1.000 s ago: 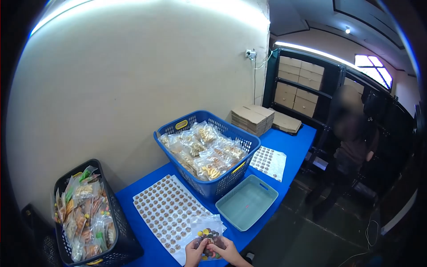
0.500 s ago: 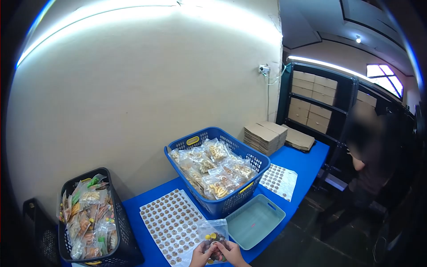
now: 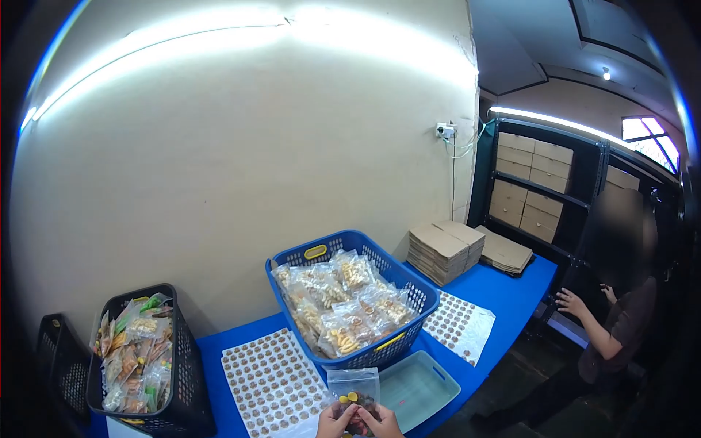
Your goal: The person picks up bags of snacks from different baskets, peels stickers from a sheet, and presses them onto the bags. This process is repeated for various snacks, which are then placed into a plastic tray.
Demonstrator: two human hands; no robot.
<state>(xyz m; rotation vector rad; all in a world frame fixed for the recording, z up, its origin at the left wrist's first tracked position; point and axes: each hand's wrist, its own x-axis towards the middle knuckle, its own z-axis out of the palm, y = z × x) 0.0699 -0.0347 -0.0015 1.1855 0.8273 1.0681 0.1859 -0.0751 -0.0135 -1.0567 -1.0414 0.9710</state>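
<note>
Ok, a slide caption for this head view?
Both hands pinch a small clear plastic bag of coloured candies above a blue table.

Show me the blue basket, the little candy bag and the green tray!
blue basket point(image 3: 409, 292): head view, on its right rim.
candy bag point(image 3: 353, 382): head view, on the clear upper part.
green tray point(image 3: 418, 388): head view, on its bare floor.

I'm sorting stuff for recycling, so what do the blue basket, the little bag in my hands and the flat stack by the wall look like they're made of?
Blue basket: moulded plastic, judging by its lattice walls and slight sheen.
Little bag: clear glossy plastic film; contents show through.
Flat stack: matte brown cardboard, probably folded boxes.
</note>
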